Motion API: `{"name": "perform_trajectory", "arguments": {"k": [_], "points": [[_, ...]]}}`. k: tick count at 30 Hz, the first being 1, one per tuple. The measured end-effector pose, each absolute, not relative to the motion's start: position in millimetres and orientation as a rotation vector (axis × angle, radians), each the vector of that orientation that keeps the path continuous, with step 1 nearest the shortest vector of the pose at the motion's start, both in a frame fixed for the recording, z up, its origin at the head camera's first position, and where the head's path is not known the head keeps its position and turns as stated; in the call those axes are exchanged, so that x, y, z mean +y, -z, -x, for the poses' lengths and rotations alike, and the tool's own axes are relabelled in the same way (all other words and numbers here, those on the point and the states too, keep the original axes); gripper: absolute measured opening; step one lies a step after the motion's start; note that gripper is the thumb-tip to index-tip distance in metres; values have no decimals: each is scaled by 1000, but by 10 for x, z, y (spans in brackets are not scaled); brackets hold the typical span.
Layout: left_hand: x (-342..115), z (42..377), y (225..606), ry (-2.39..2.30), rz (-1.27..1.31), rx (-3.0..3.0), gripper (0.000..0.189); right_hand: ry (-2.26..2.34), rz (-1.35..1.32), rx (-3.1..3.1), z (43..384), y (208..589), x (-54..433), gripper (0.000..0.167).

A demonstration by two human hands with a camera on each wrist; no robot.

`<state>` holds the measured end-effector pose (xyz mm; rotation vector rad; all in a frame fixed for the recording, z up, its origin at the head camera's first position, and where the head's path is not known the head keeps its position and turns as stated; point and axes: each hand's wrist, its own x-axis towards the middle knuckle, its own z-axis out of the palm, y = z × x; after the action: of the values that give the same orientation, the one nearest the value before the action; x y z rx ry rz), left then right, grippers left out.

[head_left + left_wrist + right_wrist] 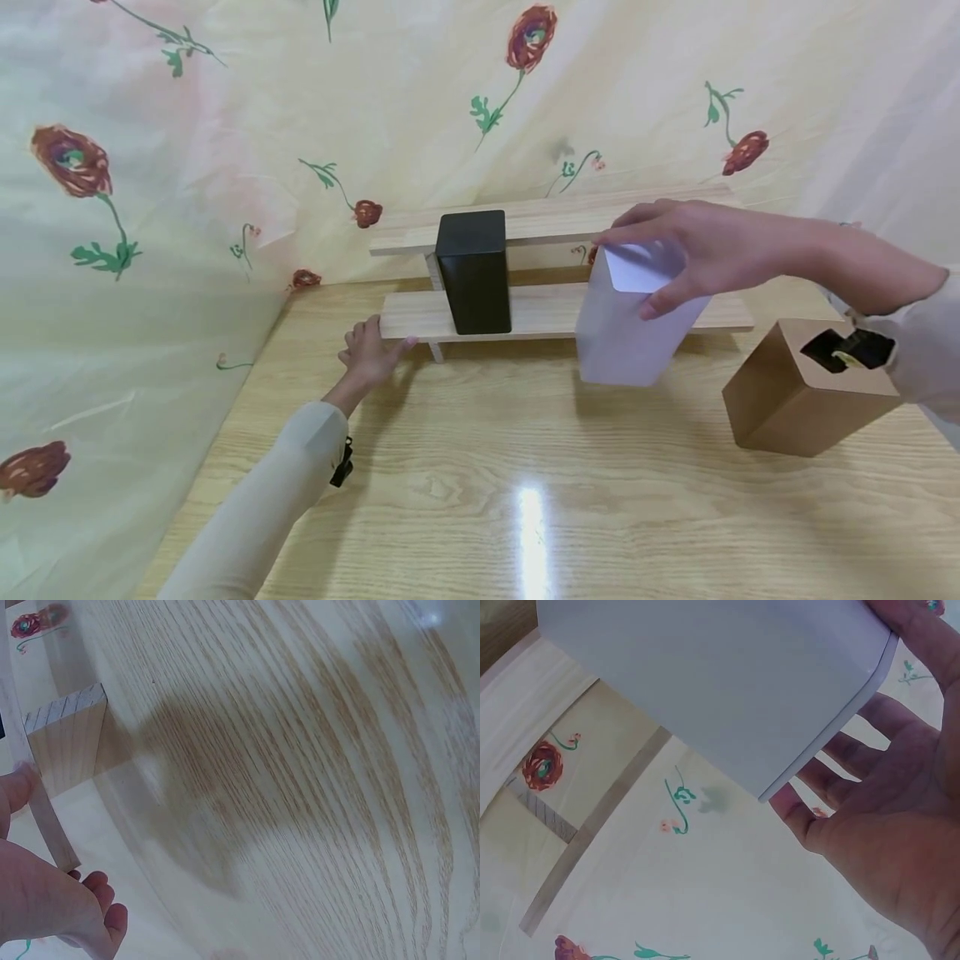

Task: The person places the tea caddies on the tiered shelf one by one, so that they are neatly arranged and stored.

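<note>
My right hand grips a white box by its top end, thumb on the near side and fingers over the far edge. The box is tilted and overlaps the front of the lower board in the head view. In the right wrist view, the fingertips lie along the box's edge. My left hand holds the left end of the two-tier wooden shelf at its lower board. Thumb and fingers sit on either side of the board end. A black box stands upright on the lower board.
A brown box stands on the wood-grain table at the right, under my right forearm. Behind the shelf's upper board hangs a flowered cloth, which also covers the left side.
</note>
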<state>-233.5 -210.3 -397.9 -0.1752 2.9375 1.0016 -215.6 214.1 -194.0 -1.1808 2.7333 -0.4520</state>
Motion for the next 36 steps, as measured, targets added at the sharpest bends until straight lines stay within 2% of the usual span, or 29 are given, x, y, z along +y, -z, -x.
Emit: {"name": "perform_trajectory", "arguments": {"k": [12,23,36], "points": [[-2134,2357,3987,-976,195,2927,88,455,1043,2730,2528,1898,2016,85],[-2131,2342,3980,-995,197,2915,87,463,1028,2690,2837,1978,1798,83],[-2110,2360,3988,-979,200,2925,85,444,915,2640,3055,2060,1584,83]]}}
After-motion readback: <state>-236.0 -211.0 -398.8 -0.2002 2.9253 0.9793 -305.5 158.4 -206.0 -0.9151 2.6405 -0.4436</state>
